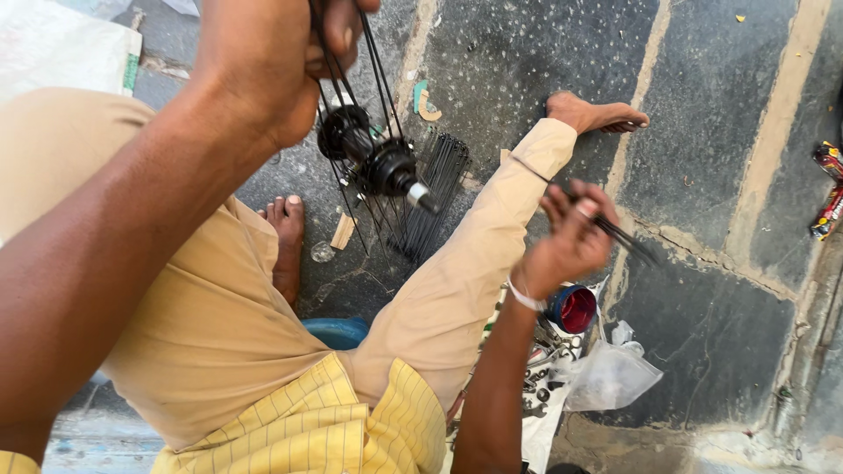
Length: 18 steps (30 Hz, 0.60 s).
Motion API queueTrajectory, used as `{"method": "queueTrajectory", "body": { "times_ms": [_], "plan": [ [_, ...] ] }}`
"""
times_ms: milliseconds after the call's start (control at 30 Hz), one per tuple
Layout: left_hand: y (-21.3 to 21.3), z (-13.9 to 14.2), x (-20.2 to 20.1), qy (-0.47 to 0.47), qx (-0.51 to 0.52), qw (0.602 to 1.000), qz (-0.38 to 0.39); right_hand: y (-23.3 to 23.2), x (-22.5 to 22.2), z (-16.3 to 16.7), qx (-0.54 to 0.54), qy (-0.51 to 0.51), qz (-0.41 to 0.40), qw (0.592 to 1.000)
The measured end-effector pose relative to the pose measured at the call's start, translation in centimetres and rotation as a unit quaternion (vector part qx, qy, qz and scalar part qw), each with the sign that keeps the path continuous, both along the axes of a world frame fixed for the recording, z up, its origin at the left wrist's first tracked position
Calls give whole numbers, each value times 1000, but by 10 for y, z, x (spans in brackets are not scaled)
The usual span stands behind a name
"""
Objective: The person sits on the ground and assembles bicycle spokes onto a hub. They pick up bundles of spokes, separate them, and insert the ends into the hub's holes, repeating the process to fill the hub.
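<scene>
The left hand (263, 61) is raised close to the camera, its fingers closed around the upper ends of several thin black spokes already threaded into a black wheel hub (373, 158). The hub hangs directly below that hand, above the stone floor (702, 132), with its axle pointing down and to the right and its fitted spokes trailing downward from the flanges. The right hand (571, 237) is held lower and further right, well apart from the hub; its thumb and fingers are pinched shut on a small bunch of loose spokes (623, 235), whose long axis runs from the fingers down and to the right, away from the hub. The hub therefore lies up and to the left of the right hand, and the left hand is by far the nearer of the two to it. A bundle of spare spokes (435, 193) lies on the floor behind the hub, between the person's bare feet. Beside the right knee, a small blue-rimmed cup (572, 309) with a red interior stands open; its contents cannot be made out. Next to it, a clear plastic bag (615, 373) lies crumpled, and metal tools or parts (540, 377) rest on a pale sheet.
</scene>
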<state>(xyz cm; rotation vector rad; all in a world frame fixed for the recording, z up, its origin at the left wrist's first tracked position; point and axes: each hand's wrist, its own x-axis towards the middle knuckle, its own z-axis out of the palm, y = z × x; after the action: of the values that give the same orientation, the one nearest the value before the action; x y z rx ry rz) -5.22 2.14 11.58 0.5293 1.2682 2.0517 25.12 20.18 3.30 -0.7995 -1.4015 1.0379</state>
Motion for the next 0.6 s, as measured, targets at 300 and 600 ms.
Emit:
{"method": "queueTrajectory", "body": {
  "times_ms": [300,600],
  "plan": [
    [-1,40,8,37,7,996,-76,-178,-7,132,91,125,-2,988],
    [-5,43,5,28,3,998,-61,-197,-7,113,92,68,27,993]
  ]
}}
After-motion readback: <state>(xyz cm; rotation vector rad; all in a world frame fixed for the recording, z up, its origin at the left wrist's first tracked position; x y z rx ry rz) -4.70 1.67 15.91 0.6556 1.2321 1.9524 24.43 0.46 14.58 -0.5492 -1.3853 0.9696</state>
